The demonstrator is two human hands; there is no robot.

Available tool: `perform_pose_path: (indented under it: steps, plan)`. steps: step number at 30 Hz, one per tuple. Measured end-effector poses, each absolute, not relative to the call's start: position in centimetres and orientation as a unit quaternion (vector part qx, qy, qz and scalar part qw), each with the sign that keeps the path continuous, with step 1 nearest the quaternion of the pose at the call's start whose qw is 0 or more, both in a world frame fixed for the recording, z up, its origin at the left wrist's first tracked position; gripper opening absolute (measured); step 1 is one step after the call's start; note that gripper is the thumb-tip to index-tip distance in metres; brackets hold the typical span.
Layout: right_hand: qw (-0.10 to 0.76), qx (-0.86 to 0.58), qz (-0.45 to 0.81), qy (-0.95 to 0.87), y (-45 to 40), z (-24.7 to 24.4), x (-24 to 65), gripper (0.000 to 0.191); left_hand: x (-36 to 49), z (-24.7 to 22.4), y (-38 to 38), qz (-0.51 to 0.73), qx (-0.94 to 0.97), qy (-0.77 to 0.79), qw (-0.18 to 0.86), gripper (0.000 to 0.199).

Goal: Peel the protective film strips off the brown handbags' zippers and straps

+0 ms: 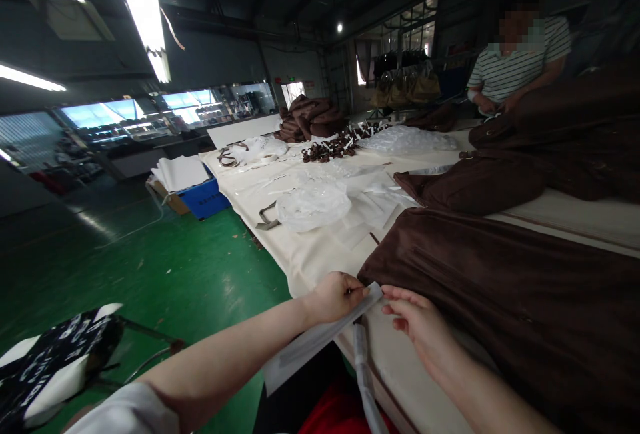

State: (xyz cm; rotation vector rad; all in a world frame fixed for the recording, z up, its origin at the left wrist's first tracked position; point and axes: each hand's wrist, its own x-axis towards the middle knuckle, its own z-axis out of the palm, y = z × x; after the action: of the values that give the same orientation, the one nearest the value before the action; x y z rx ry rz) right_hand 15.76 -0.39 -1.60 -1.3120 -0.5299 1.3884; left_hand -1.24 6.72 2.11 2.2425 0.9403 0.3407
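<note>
Left hand [334, 296]: pinching the clear flat bag [320, 341] at its top edge
Right hand [419, 323]: fingers loose, holding nothing, touching the brown fabric [500, 294]
Tip: keep the bag mouth taut, I'd say

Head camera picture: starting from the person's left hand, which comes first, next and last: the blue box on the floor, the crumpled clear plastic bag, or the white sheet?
From the left hand:
1. White sheet: pinched in that hand, hanging off the table edge.
2. Crumpled clear plastic bag: on the cream table, farther up the table.
3. Blue box: down on the green floor, off to the left beside the table, farthest away.
</note>
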Motion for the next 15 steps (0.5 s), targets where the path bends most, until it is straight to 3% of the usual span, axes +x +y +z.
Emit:
perform_pose_path:
  steps: [11, 15]
  plan:
    - [0.525, -0.452, 0.705, -0.15, -0.8, 0.0, 16.1, 0.022, 0.2, 1.9, 6.4, 0.139, 0.858, 0.385, 0.31, 0.035]
    - [0.542, -0.47, 0.662, -0.218, -0.7, -0.6, 15.7, 0.022, 0.4, 2.0, 6.1, 0.138, 0.861, 0.389, 0.298, 0.035]
